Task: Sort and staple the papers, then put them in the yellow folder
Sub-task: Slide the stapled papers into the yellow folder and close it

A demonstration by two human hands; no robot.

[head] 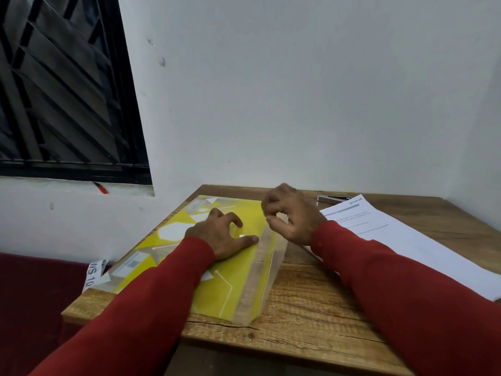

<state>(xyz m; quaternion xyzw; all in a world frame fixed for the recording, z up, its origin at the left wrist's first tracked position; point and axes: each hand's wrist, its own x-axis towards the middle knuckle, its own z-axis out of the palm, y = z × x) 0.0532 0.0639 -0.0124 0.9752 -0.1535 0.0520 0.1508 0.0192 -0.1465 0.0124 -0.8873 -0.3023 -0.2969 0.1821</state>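
Yellow folder (238, 283) lay on table (311, 302), pinned by flat, released left hand (222, 234). Right hand (291, 215) pinched its clear flap. Papers (401, 240) at 3 o'clock, not yet filed; stapling indeterminate.

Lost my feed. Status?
Left hand flat on yellow folder. Right hand curled at its flap edge, hold unclear. Papers outside, right. Nothing blocking.

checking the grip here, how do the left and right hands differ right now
The left hand lies flat with fingers spread, pressing on the yellow folder; the right hand is raised off it with fingers curled. The left hand sits mid-folder, while the right hand hovers above the folder's clear edge, near the papers. Whether the right hand pinches anything is unclear. Both come out of red sleeves.
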